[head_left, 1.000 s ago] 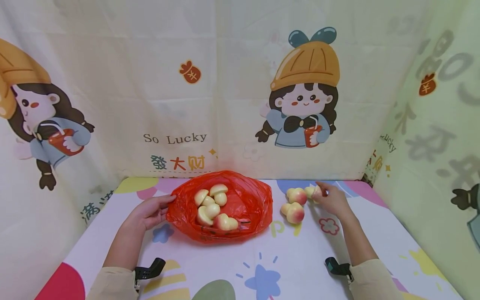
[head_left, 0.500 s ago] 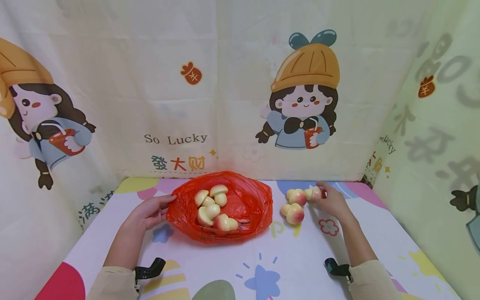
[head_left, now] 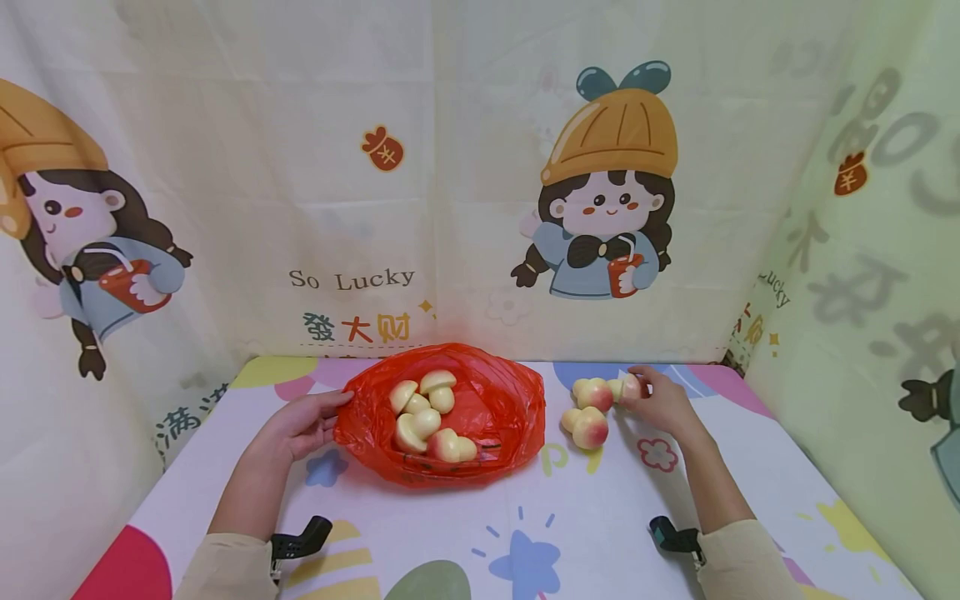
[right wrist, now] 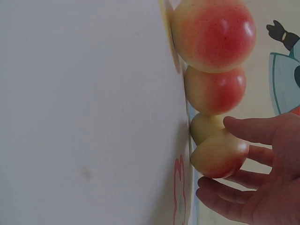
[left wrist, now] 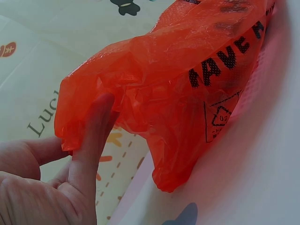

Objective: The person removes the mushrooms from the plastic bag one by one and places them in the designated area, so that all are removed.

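A red plastic bag [head_left: 510, 417] lies wide-mouthed on the table, with several toy mushrooms [head_left: 414, 427] inside, cream ones and one with a pink cap. My left hand [head_left: 300, 427] pinches the bag's left edge; the left wrist view shows the thumb [left wrist: 89, 140] on one side of the film [left wrist: 140, 84] and fingers on the other. At the table's back right, my right hand [head_left: 666, 407] grips the cap of a pink-tinged toy mushroom [head_left: 628, 388] between thumb and fingers. Its stem points left. In the right wrist view this mushroom [right wrist: 220, 157] stays low at the tabletop.
Two more pink-capped toy mushrooms [head_left: 587, 427] lie between the bag and my right hand, the rear one [head_left: 592, 393] right beside the held one. Printed cloth [head_left: 465, 208] hangs behind the table [head_left: 420, 533] and along both sides.
My right hand has shifted very slightly left with its mushroom, closer to the rear one. The left hand and the bag stay where they were.
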Available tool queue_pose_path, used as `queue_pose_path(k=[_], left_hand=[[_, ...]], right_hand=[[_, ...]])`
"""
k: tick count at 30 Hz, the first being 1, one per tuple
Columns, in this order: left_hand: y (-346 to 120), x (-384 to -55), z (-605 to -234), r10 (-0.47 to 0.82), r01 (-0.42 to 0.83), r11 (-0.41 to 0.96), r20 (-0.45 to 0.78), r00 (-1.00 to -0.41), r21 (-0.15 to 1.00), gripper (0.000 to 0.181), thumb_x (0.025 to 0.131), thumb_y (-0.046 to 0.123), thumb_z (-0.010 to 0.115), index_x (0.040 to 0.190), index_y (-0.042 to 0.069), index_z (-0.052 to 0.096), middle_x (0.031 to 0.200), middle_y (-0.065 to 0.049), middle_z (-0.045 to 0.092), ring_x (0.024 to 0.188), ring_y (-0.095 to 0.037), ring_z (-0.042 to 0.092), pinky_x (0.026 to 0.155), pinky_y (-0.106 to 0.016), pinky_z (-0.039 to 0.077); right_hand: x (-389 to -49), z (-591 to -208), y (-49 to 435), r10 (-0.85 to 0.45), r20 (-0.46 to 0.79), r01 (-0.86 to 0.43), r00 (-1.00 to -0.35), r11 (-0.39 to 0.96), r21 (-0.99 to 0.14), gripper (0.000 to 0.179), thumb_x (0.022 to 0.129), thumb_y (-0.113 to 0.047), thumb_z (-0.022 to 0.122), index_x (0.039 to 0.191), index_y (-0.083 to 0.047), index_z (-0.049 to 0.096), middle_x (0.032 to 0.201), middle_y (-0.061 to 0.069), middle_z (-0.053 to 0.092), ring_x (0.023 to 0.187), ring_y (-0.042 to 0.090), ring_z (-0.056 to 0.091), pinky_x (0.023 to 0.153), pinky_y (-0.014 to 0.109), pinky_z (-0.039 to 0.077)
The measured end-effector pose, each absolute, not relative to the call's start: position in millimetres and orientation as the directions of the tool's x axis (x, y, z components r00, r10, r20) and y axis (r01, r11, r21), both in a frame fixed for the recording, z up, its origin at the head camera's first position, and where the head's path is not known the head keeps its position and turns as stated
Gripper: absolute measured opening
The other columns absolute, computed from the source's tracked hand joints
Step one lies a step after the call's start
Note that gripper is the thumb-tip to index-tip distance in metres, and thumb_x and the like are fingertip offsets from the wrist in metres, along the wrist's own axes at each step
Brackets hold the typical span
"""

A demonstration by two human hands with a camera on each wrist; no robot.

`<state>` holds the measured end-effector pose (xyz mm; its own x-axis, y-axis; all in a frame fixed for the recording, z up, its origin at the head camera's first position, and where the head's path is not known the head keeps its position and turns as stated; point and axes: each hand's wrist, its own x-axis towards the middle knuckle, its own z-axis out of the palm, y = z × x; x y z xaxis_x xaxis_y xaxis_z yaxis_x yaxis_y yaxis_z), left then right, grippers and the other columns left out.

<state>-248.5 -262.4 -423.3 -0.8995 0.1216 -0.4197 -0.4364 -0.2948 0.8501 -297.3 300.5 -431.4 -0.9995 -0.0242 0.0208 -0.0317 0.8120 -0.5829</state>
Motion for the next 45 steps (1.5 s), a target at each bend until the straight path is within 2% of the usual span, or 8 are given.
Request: queue_pose_path(k=[8, 12, 15, 23, 27, 37, 41, 45], left_hand=[[-259.4, -248.5, -422.2, 0.123, -0.437, -0.293, -0.42, -0.899, 0.85, 0.02, 0.105, 0.021, 0.064, 0.122, 0.012, 0.067, 0.101, -0.001, 0.078, 0.093, -0.018, 0.078, 0.089, -0.036, 0.064], [-259.4, -248.8, -422.3, 0.125, -0.442, -0.294, -0.425, -0.897, 0.847, 0.032, 0.105, 0.021, 0.064, 0.134, 0.01, 0.061, 0.103, -0.001, 0.077, 0.095, -0.018, 0.078, 0.091, -0.036, 0.063], [-260.9, -249.1, -423.0, 0.124, -0.442, -0.298, -0.425, -0.897, 0.846, 0.038, 0.105, 0.021, 0.064, 0.14, 0.009, 0.056, 0.104, -0.001, 0.077, 0.096, -0.018, 0.077, 0.091, -0.036, 0.063], [-261.7, -247.7, -422.6, 0.139, -0.439, -0.304, -0.417, -0.898, 0.846, 0.019, 0.104, 0.021, 0.066, 0.121, 0.012, 0.068, 0.101, -0.002, 0.078, 0.093, -0.019, 0.078, 0.088, -0.036, 0.064], [-261.6, -247.9, -421.9, 0.143, -0.441, -0.304, -0.417, -0.897, 0.844, 0.02, 0.104, 0.021, 0.065, 0.122, 0.012, 0.067, 0.101, -0.002, 0.078, 0.093, -0.019, 0.078, 0.088, -0.037, 0.064], [-260.2, -249.4, -421.6, 0.146, -0.448, -0.302, -0.424, -0.894, 0.841, 0.023, 0.104, 0.021, 0.065, 0.125, 0.011, 0.065, 0.101, -0.001, 0.078, 0.093, -0.018, 0.078, 0.088, -0.037, 0.064], [-259.4, -249.3, -422.2, 0.144, -0.44, -0.303, -0.416, -0.898, 0.845, 0.023, 0.104, 0.02, 0.066, 0.125, 0.011, 0.065, 0.101, -0.001, 0.078, 0.093, -0.018, 0.078, 0.088, -0.037, 0.064], [-260.7, -249.1, -422.1, 0.129, -0.438, -0.306, -0.419, -0.899, 0.845, 0.015, 0.103, 0.02, 0.067, 0.116, 0.014, 0.069, 0.1, 0.0, 0.078, 0.092, -0.017, 0.078, 0.088, -0.036, 0.064]], right_hand=[[-298.4, -431.7, 301.1, -0.037, 0.05, -0.059, -0.998, 0.825, -0.561, 0.067, 0.092, -0.024, 0.073, 0.149, 0.001, 0.046, 0.121, 0.029, 0.061, 0.104, 0.038, 0.057, 0.085, 0.045, 0.055], [-297.2, -427.1, 299.8, -0.037, 0.046, -0.056, -0.998, 0.828, -0.558, 0.068, 0.094, -0.025, 0.072, 0.151, 0.001, 0.045, 0.133, 0.035, 0.058, 0.113, 0.046, 0.058, 0.095, 0.057, 0.056], [-295.4, -420.6, 296.7, -0.029, 0.051, -0.052, -0.998, 0.828, -0.558, 0.069, 0.096, -0.026, 0.071, 0.153, 0.0, 0.042, 0.143, 0.038, 0.052, 0.123, 0.053, 0.054, 0.101, 0.066, 0.052], [-285.5, -397.5, 281.3, 0.044, 0.156, -0.057, -0.987, 0.805, -0.59, 0.063, 0.098, -0.022, 0.068, 0.151, 0.001, 0.045, 0.151, 0.036, 0.045, 0.136, 0.056, 0.044, 0.11, 0.072, 0.043], [-281.3, -391.6, 274.9, 0.094, 0.2, -0.052, -0.975, 0.78, -0.624, 0.059, 0.099, -0.02, 0.067, 0.151, -0.001, 0.047, 0.153, 0.034, 0.043, 0.139, 0.055, 0.042, 0.109, 0.07, 0.046], [-277.1, -391.1, 268.1, 0.135, 0.287, -0.093, -0.948, 0.746, -0.659, 0.052, 0.098, -0.017, 0.069, 0.147, -0.005, 0.054, 0.151, 0.028, 0.048, 0.136, 0.05, 0.05, 0.105, 0.064, 0.052], [-277.9, -391.9, 262.8, 0.134, 0.383, -0.175, -0.914, 0.723, -0.669, 0.046, 0.097, -0.012, 0.071, 0.14, -0.004, 0.059, 0.142, 0.026, 0.056, 0.128, 0.047, 0.058, 0.106, 0.06, 0.053], [-279.2, -391.2, 253.4, 0.109, 0.465, -0.269, -0.879, 0.691, -0.67, 0.039, 0.095, -0.008, 0.072, 0.133, -0.003, 0.064, 0.132, 0.023, 0.062, 0.12, 0.044, 0.064, 0.103, 0.058, 0.055]])
